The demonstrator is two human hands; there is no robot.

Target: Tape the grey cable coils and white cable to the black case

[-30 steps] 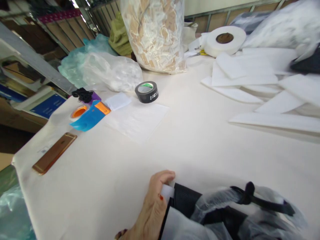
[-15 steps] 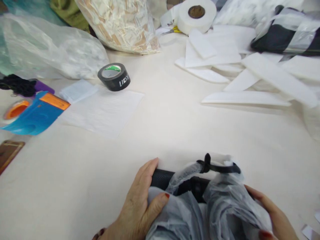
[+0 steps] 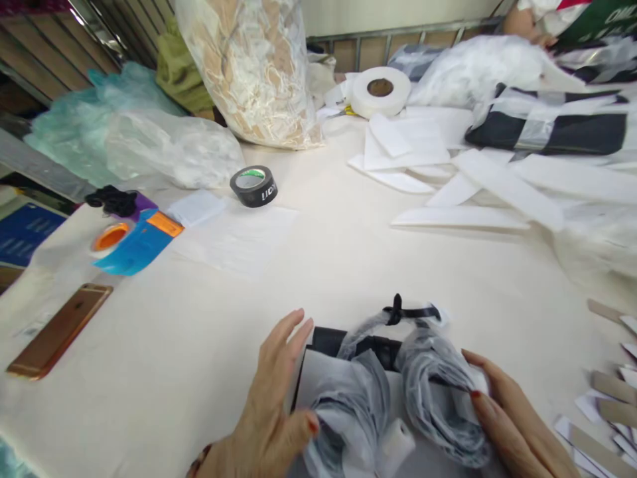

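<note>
A black bag wrapped in thin grey-white tissue (image 3: 378, 392) lies at the near edge of the white table (image 3: 348, 259); a black strap (image 3: 411, 312) sticks out at its far side. My left hand (image 3: 271, 411) lies against the bag's left side, fingers stretched forward and thumb pressed onto the wrapping. My right hand (image 3: 507, 418) rests flat against the bag's right side, fingers together and extended on the tissue. Neither hand grips anything.
A black tape roll (image 3: 253, 186), a sheet of white paper (image 3: 239, 236), a blue and orange tool (image 3: 137, 242) and a gold phone (image 3: 60, 328) lie to the left. White strips (image 3: 462, 179), a white roll (image 3: 381, 89) and plastic bags (image 3: 253, 66) fill the back; paper scraps (image 3: 607, 392) lie at right.
The view has pulled back and up. My left hand has opened, its fingers now stretched along the bag's left side; my right hand lies flatter on the right side.
</note>
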